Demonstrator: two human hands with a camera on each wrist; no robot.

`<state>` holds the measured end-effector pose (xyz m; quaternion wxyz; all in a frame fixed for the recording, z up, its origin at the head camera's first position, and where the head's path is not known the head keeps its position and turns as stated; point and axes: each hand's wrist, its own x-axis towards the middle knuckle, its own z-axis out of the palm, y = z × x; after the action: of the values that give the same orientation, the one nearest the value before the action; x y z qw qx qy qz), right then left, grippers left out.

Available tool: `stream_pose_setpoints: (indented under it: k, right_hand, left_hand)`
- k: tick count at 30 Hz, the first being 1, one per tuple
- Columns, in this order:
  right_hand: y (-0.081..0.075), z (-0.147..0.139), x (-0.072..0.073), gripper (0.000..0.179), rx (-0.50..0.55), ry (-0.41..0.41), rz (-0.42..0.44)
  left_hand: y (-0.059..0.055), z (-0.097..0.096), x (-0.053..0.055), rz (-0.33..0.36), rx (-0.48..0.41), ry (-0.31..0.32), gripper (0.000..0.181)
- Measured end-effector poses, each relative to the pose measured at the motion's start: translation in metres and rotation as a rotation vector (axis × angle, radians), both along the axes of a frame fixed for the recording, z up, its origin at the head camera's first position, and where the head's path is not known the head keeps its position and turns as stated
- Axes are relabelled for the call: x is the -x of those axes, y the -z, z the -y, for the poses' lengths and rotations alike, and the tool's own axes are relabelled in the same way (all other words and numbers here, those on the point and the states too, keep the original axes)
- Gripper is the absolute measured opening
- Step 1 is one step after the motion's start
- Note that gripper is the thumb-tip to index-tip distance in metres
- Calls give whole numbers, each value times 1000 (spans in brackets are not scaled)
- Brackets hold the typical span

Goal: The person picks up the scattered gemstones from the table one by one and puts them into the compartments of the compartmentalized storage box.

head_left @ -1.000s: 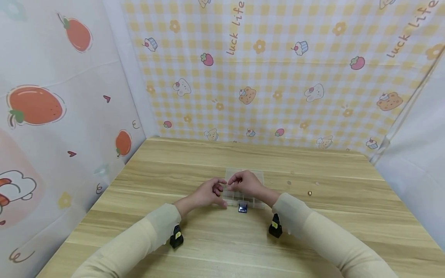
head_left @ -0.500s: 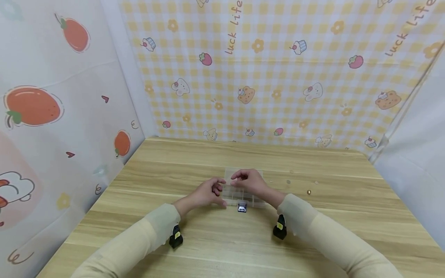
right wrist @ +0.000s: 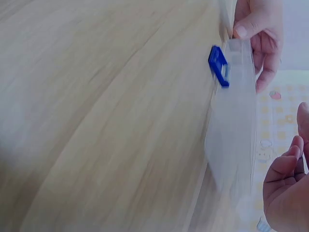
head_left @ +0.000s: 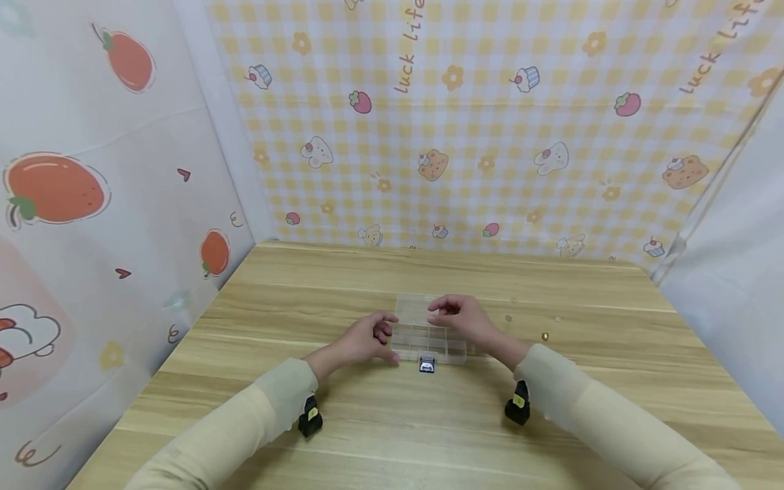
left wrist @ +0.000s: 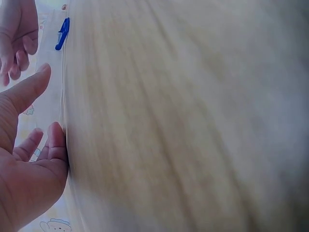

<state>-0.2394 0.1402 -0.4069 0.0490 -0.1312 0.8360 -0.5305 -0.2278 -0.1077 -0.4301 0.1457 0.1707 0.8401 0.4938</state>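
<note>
Spanning the nine o'clock end of a clear plastic compartment box (head_left: 437, 342) with the left hand (head_left: 361, 338), thumb and fingers spread well apart: thumb tip at the near corner, index fingertip toward the far one. Cannot tell how firmly pressed there. Hovering at one o'clock over the folded-back clear lid (head_left: 413, 307) with the right hand (head_left: 463, 320), fingers loosely bent, thumb and index parted with a visible gap. At six o'clock on the box front, a small blue clasp (head_left: 427, 365). Out at three o'clock on the wood-grain table (head_left: 392, 422), a small gold-coloured bead (head_left: 545, 336); between two and three o'clock, pale little discs (head_left: 508, 318), too faint to identify. Below both wrists, black wrist cameras (head_left: 310, 416) under cream sleeves (head_left: 282, 398). Beyond, at twelve o'clock, a yellow gingham cloth (head_left: 392, 146) with cupcakes, bears and "luck life"; at ten o'clock, a white cloth (head_left: 141, 224) with orange fruit. Only in the head view: compartments, bead and discs. Plainer in the right wrist view: the left thumb against the box corner, the right hand apart from the box. Only in the left wrist view: the left palm from close by.
</note>
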Motion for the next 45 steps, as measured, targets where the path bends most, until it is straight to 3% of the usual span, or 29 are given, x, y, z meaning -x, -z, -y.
stream_pose_setpoints:
  k: [23, 45]
  right_hand:
    - [-6, -94, -13, 40, 24, 82, -4]
    - [-9, -177, -15, 51, -85, 235, -14]
  left_hand:
    - [5, 1, 4, -9, 3, 15, 70]
    - [2, 0, 1, 3, -4, 7, 69]
